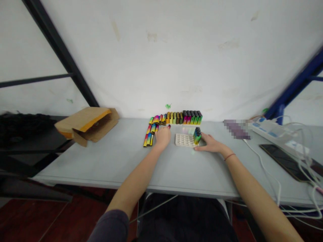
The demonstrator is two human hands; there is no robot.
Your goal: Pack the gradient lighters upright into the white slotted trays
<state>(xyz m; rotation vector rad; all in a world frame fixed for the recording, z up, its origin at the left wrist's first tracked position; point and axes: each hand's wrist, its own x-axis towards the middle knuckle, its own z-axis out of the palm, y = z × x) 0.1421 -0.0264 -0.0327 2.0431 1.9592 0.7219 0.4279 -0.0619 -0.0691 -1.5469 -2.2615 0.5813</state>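
Observation:
A white tray (183,139) with rows of holes lies in the middle of the grey table (126,161). A few rainbow-coloured lighters (197,135) stand in its right end. My right hand (210,144) rests flat beside the tray's right edge, fingers stretched toward it. My left hand (163,137) is curled at the tray's left, among loose lighters (150,134) lying flat, and seems to pinch one with a red tip (169,126). A row of upright lighters (185,117) stands along the wall behind.
An open cardboard box (87,125) lies at the table's left back. At the right are a power strip (271,129), white cables (272,181) and a dark phone (284,159). Black and blue metal frames lean on the wall.

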